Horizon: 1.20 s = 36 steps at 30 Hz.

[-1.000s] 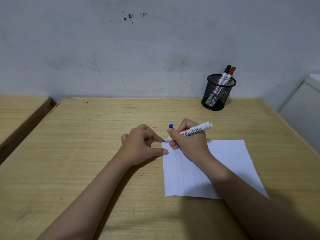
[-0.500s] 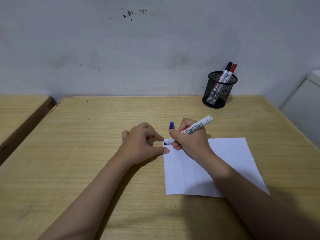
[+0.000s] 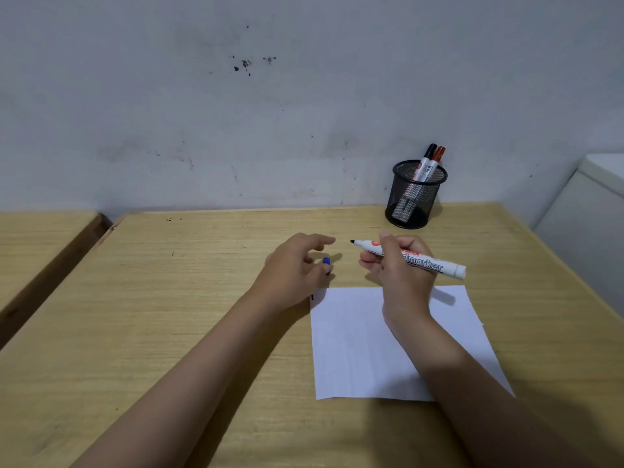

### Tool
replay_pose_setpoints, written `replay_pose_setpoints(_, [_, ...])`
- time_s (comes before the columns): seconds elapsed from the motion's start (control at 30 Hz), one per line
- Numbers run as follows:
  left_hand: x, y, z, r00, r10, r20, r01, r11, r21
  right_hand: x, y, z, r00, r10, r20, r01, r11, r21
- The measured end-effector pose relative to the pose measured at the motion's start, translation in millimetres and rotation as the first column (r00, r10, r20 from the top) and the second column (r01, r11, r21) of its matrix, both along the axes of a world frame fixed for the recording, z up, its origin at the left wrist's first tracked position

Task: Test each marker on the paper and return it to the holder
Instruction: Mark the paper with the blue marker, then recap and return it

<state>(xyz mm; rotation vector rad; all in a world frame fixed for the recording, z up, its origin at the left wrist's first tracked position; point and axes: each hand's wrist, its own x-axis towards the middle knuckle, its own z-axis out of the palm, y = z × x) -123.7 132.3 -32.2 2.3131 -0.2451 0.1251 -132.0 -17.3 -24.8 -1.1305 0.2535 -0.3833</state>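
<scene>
Lifted off paper (image 3: pixel 358 342), right hand (image 3: pixel 401 268) gripping uncapped "marker" pen (image 3: pixel 435 264), left hand (image 3: pixel 297 268) fingers loosely open

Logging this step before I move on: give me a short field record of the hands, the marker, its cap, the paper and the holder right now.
right hand: grips uncapped whiteboard marker, lifted off the paper, tip pointing left
left hand: fingers loosely open around the blue cap; contact unclear
paper: white sheet flat on wooden desk, small dark mark at its far left corner
mesh pen holder: upright at the desk's far edge, holds black-capped marker and red-capped marker
</scene>
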Motion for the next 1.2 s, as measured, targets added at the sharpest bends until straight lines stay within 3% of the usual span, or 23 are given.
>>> replay_pose_setpoints(0.1, [14,-12,5,0.999,-0.035,0.027,0.028,0.974,0.224,-1,-8,16,0.999,-0.013,0.039,0.014,1.000,-0.019])
replay_pose_setpoints(0.17, [15,-14,9,1.000,0.003,0.031,-0.009,0.981,0.196,-4,-15,29,0.998,-0.013,0.066,0.017,0.998,-0.053])
replay_pose_setpoints(0.27, [3,-12,27,0.995,0.101,-0.019,-0.103,0.980,-0.171,-13,-27,44,0.992,0.009,0.124,0.006,0.992,-0.123])
replay_pose_setpoints(0.37, [-20,-14,51,0.997,-0.006,-0.077,-0.039,0.821,-0.570,-27,-37,50,0.985,0.019,0.171,0.011,0.984,-0.175])
replay_pose_setpoints(0.47, [-43,-19,67,0.993,-0.095,-0.070,0.017,0.705,-0.709,-42,-41,54,0.977,0.037,0.209,0.001,0.983,-0.181])
replay_pose_setpoints(0.63, [-68,-30,82,0.989,-0.135,-0.056,0.044,0.639,-0.768,-62,-44,67,0.963,0.062,0.264,-0.001,0.975,-0.223])
replay_pose_setpoints(0.83, [-90,-38,95,0.986,-0.166,0.007,0.115,0.650,-0.751,-79,-43,80,0.949,0.147,0.278,-0.086,0.972,-0.219])
replay_pose_setpoints(1.03, [-104,-42,107,0.988,-0.102,0.112,0.151,0.657,-0.738,-88,-39,85,0.931,0.159,0.328,-0.128,0.985,-0.112])
replay_pose_setpoints(1.1, [-106,-43,107,0.990,-0.061,0.124,0.133,0.666,-0.734,-87,-37,86,0.943,0.197,0.267,-0.177,0.980,-0.095])
replay_pose_setpoints(1.2, [-104,-44,106,0.988,0.074,0.138,0.060,0.636,-0.769,-86,-34,86,0.953,0.301,0.026,-0.298,0.952,-0.072])
